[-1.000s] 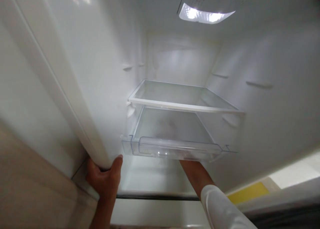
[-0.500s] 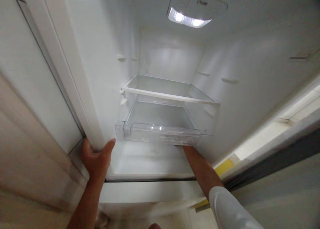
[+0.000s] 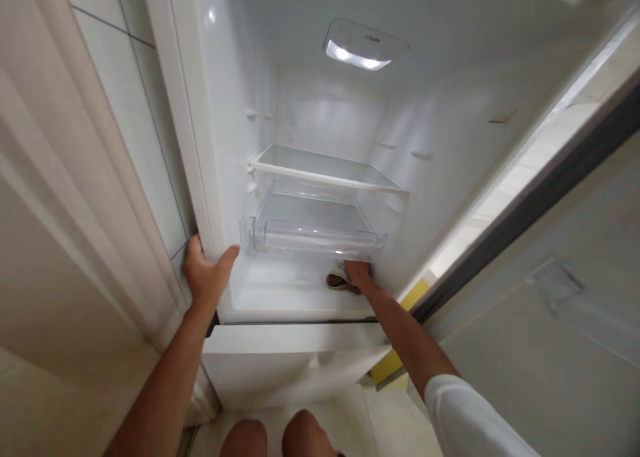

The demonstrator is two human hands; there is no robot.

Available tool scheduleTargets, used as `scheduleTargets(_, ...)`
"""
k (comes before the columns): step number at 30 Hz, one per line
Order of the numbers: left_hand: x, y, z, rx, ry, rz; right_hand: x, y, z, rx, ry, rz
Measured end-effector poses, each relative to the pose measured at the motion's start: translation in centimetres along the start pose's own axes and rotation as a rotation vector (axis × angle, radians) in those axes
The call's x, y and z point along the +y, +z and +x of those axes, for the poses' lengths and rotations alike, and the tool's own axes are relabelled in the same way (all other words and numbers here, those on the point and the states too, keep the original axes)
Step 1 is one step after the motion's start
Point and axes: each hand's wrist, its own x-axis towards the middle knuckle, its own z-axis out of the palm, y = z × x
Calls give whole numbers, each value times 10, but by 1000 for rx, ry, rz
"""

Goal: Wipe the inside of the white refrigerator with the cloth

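Note:
My left hand (image 3: 207,274) grips the left front edge of the open refrigerator (image 3: 196,137), thumb on the inner side and fingers around the outside. Low inside the fridge, my right hand (image 3: 357,271) is closed on a crumpled cloth (image 3: 339,278), pale with a dark brown part, against the white floor (image 3: 280,287) of the compartment. A clear plastic drawer (image 3: 320,237) hangs just above that hand. Over the drawer sits a glass shelf (image 3: 325,166) with a white front rim.
A lit lamp (image 3: 357,56) is set in the fridge ceiling. The open door (image 3: 540,297) stands on the right, with something yellow (image 3: 387,370) beside its hinge side. A tiled wall and pale frame (image 3: 90,144) lie close on the left. My knees (image 3: 305,437) are below.
My right hand has come forward from under the drawer, and the cloth in it now shows. The view has shifted back and tilted lower. My left hand keeps its hold on the edge.

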Motion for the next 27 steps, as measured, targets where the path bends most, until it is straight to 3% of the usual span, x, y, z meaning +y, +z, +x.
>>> scheduleTargets(10, 2, 1, -5, -31, 30, 75, -14, -2, -64, 22, -94, -215)
scheduleTargets(17, 2, 1, -6, -69, 11, 123, -28, 9, -82, 6, -136, -348)
scheduleTargets(22, 7, -3, -5, -110, -3, 143, -26, 4, -89, 15, -181, -354)
scheduleTargets(27, 5, -5, -4, -116, 26, 106, -15, 0, -81, 29, -322, -278)
